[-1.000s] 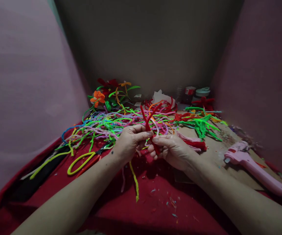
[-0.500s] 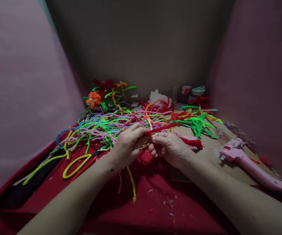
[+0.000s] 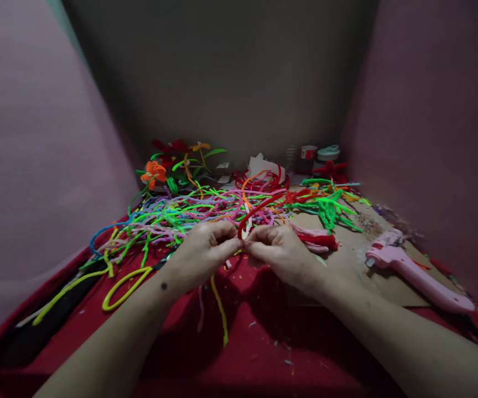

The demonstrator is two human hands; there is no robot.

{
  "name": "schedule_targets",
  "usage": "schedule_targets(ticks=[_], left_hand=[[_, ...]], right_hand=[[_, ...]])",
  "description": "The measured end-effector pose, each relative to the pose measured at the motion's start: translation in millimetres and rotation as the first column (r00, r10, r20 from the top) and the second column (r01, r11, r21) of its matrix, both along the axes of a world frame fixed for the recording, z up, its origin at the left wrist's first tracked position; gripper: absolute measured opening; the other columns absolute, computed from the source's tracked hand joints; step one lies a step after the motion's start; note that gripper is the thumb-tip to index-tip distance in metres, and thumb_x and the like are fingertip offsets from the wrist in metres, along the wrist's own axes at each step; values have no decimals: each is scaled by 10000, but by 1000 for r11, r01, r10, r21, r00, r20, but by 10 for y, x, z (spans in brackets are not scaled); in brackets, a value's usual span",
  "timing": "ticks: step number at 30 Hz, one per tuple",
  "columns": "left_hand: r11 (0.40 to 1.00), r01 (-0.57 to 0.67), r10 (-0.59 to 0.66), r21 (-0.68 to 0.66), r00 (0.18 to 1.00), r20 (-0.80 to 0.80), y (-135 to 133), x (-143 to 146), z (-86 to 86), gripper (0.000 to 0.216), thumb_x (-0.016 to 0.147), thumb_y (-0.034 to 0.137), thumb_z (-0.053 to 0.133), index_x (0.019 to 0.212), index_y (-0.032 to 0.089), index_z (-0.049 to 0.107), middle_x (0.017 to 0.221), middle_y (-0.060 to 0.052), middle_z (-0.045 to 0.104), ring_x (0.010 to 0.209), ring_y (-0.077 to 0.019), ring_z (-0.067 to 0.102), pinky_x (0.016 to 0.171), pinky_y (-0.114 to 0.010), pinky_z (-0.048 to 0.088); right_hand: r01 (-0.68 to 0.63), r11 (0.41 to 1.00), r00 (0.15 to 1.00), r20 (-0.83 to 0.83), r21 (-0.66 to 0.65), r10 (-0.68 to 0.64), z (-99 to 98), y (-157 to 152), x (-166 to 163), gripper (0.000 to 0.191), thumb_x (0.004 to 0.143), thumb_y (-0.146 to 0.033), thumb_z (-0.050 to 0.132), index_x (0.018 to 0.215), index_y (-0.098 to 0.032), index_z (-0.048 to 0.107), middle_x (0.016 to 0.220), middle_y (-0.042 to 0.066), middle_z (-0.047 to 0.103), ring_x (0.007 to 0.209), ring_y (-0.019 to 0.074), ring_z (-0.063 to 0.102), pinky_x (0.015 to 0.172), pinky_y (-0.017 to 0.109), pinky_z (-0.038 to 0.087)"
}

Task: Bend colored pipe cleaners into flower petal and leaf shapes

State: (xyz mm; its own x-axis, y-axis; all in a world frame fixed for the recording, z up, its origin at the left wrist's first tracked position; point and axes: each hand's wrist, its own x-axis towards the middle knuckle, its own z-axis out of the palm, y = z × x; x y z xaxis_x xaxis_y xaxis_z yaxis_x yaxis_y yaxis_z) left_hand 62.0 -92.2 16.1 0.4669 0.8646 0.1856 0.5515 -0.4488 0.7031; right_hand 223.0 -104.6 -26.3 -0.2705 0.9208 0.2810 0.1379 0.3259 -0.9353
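Note:
A red pipe cleaner rises in a curve from between my fingertips and leans away to the upper right. My left hand pinches its lower end, with thumb and fingers pressed together. Right against it, my right hand pinches the same end, so the two sets of fingertips meet. The exact bend held between them is hidden. Just beyond the hands spreads a heap of many-coloured pipe cleaners.
A pink glue gun lies on a cardboard sheet at right. Yellow-handled scissors rest left of my arm. Orange and red pipe-cleaner flowers stand at the back left. A bottle with a light blue lid is behind. Scraps dot the red cloth.
The red pipe cleaner pointed flat to the right across my fingers; now it curves up and away. My hands have shifted from overlapping to fingertip against fingertip. The view has moved slightly.

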Motion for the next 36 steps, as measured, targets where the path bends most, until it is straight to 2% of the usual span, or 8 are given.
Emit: schedule_targets(ticks=[3, 5, 7, 14, 19, 25, 30, 36], left_hand=[[856, 62, 116, -513, 944, 308, 51, 13, -29, 171, 646, 243, 637, 577, 130, 528, 518, 23, 484, 469, -78, 420, 489, -217, 329], [767, 156, 164, -623, 890, 425, 88, 13, -59, 181, 607, 223, 662, 546, 120, 527, 494, 18, 487, 444, -71, 426, 482, -215, 342], [763, 194, 173, -616, 858, 484, 100, 9, -74, 169, 623, 222, 664, 564, 112, 550, 512, 6, 516, 460, -73, 452, 494, -211, 364], [999, 53, -50, 4, 922, 383, 71, -33, -21, 153, 734, 254, 639, 851, 158, 624, 795, -30, 622, 737, -137, 569, 702, -261, 451], [843, 95, -174, 529, 979, 102, 149, -90, -28, 117, 776, 252, 602, 871, 200, 647, 876, -51, 587, 862, -158, 537, 768, -288, 441], [665, 199, -123, 720, 980, -157, 149, -122, 52, 72, 797, 239, 574, 778, 208, 636, 884, -47, 600, 915, -182, 469, 828, -345, 396], [741, 325, -242, 587, 945, -218, 143, -143, 48, 84, 836, 222, 513, 790, 179, 569, 777, -34, 609, 803, -161, 496, 824, -346, 379], [959, 192, -185, 209, 981, -55, 32, -115, 39, 183, 853, 285, 459, 750, 163, 548, 661, 5, 503, 596, -98, 448, 550, -207, 374]], right_hand=[[102, 878, 942, 239, 467, -237, -14, -78, -26, 189, 764, -181, 458, 606, -151, 557, 578, 33, 551, 560, 131, 487, 570, 262, 363], [92, 781, 914, 259, 618, -313, -26, -105, -29, 181, 776, -178, 453, 636, -153, 565, 613, 52, 563, 593, 142, 496, 608, 275, 372], [133, 796, 926, 212, 590, -312, -27, -104, -28, 172, 785, -177, 460, 653, -162, 569, 607, 38, 553, 581, 133, 490, 606, 263, 375], [65, 998, 971, -232, -1, -64, 44, -34, -33, 159, 776, -240, 505, 649, -169, 566, 583, -11, 545, 551, 103, 480, 563, 233, 389], [-35, 995, 950, -312, -96, 3, 95, -52, -29, 163, 761, -227, 522, 622, -155, 570, 562, -13, 548, 542, 94, 481, 577, 236, 387], [-7, 1000, 976, -219, 15, 11, 87, -86, -27, 162, 755, -189, 516, 601, -157, 552, 568, -23, 521, 556, 93, 461, 568, 235, 362], [28, 997, 982, -189, 66, -15, 86, -85, -29, 164, 762, -182, 504, 602, -162, 532, 577, -22, 505, 563, 95, 448, 565, 235, 359], [69, 979, 997, -51, 192, -61, 67, -102, -34, 161, 773, -181, 476, 619, -173, 524, 570, -20, 483, 549, 99, 436, 544, 232, 353]])
